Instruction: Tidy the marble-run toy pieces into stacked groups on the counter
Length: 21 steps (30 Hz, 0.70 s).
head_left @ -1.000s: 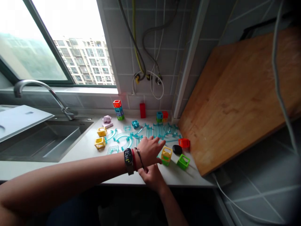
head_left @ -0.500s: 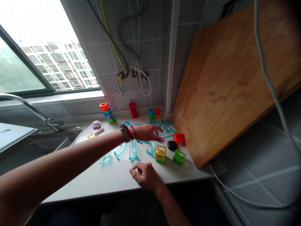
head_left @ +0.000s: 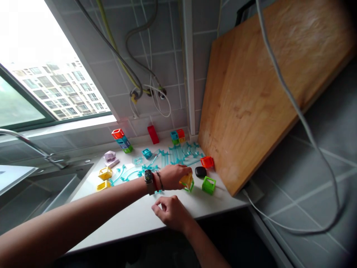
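My left hand (head_left: 173, 175), with a watch and bracelets at the wrist, is closed on a yellow cube block (head_left: 187, 180) stacked on a green one, tilting it off the white counter (head_left: 131, 216). My right hand (head_left: 170, 212) rests on the counter just in front of it, fingers curled in with nothing visible in them. A green cube block (head_left: 209, 184), a black oval object (head_left: 200, 171) and an orange cube block (head_left: 207, 162) lie to the right. Clear teal track pieces (head_left: 167, 156) are spread behind the left hand.
Two yellow cubes (head_left: 105, 173) and a lilac piece (head_left: 109, 156) lie left of the tracks. A stacked block tower (head_left: 122, 140), a red block (head_left: 153, 134) and small cubes (head_left: 177, 136) stand by the tiled wall. A wooden board (head_left: 259, 89) leans at right. Sink and tap (head_left: 33, 149) are at left.
My left hand drew back from the teal tracks and closed on the yellow cube, tilting it. The right hand stayed in place. The view swung left and tilted.
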Each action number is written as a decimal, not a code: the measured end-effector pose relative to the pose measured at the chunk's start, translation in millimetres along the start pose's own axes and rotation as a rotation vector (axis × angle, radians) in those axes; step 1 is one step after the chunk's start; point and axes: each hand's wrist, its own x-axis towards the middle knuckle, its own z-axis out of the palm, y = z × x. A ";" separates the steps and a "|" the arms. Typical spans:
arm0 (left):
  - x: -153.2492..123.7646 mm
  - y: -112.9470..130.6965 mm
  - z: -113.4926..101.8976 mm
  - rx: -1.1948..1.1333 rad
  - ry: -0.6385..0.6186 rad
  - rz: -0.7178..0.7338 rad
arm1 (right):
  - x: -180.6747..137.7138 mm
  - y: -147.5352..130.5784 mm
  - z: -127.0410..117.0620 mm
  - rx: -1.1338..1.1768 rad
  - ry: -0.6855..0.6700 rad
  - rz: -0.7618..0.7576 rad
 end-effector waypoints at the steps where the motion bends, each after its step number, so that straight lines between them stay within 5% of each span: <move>1: -5.9 -2.1 -5.6 -0.022 0.032 0.011 | -0.3 0.3 0.4 0.011 0.009 -0.002; 7: -62.2 -17.4 -32.4 -0.300 0.367 0.018 | 7.1 6.7 1.9 0.277 0.179 0.002; 11: -103.3 -17.5 -25.6 -0.488 0.575 -0.119 | 13.0 5.9 -8.8 0.625 0.305 0.089; 14: -123.2 -10.3 -14.0 -0.624 0.668 -0.174 | 9.8 -2.8 -21.6 0.837 0.302 0.002; 21: -131.9 6.7 -2.7 -0.787 0.695 -0.210 | -5.0 -29.2 -37.3 0.655 0.272 -0.232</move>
